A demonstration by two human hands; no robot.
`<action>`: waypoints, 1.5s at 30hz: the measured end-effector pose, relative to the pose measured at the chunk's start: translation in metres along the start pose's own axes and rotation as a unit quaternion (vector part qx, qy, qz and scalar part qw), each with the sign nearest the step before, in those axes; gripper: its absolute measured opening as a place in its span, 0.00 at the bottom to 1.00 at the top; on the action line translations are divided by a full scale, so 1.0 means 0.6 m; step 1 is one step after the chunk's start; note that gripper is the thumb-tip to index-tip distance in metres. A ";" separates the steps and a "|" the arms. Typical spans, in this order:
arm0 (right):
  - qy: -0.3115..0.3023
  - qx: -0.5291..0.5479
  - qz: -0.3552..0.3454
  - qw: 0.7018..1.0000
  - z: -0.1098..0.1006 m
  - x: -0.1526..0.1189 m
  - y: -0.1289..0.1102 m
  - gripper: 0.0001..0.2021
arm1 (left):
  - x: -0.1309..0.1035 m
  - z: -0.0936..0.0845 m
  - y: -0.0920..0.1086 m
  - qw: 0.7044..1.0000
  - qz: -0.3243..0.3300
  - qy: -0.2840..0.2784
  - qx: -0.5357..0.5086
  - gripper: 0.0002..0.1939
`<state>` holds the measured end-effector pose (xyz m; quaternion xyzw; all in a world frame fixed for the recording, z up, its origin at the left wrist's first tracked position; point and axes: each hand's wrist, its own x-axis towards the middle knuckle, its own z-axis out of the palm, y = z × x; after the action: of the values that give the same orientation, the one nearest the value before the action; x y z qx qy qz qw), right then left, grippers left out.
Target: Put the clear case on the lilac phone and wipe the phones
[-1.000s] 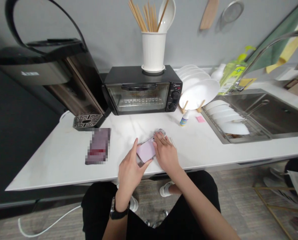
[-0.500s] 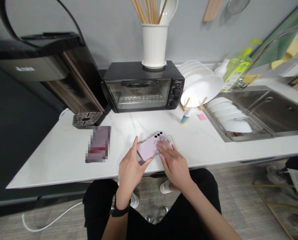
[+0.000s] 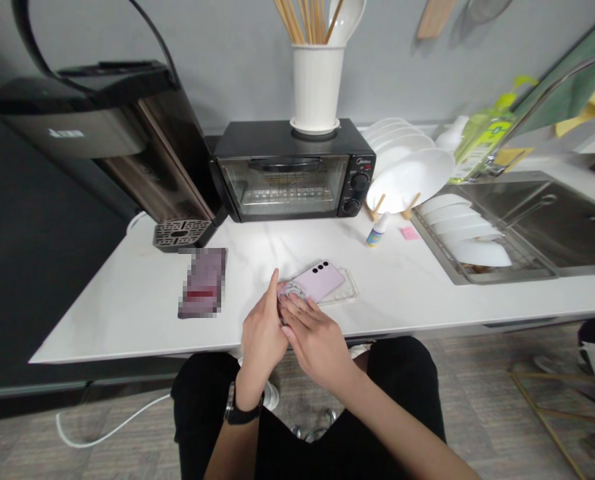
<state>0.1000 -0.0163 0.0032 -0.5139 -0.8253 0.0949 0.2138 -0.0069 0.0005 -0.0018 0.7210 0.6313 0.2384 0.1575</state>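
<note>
Fingers (image 3: 301, 313) over lilac phone (image 3: 321, 284)

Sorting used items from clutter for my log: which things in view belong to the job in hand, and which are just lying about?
In hand:
lilac phone, left hand at one end
crumpled greyish wad under the right hand
probably the clear case-like piece beside the phone

Apparently just lying about, untouched:
small bottle
pink slip
pixelated item
toaster oven
white plates

A black toaster oven (image 3: 287, 185) bears a white cup (image 3: 317, 87) of chopsticks (image 3: 310, 23) — white plates (image 3: 411, 181) stand just beside it.
</note>
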 end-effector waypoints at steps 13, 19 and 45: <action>0.084 -0.066 0.093 0.990 -0.006 0.037 0.078 0.17 | 0.002 -0.003 0.017 1.000 -0.008 -0.004 -0.013 0.34; 0.030 -0.020 0.021 0.999 0.006 0.020 0.007 0.18 | 0.000 0.001 0.008 1.000 -0.011 0.000 0.022 0.30; -0.005 -0.007 -0.014 1.000 -0.002 -0.005 0.015 0.17 | 0.002 0.003 0.005 0.999 -0.031 -0.038 -0.007 0.31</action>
<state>0.1088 -0.0149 0.0001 -0.5030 -0.8343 0.0889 0.2075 -0.0032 0.0016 -0.0013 0.7089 0.6449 0.2101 0.1936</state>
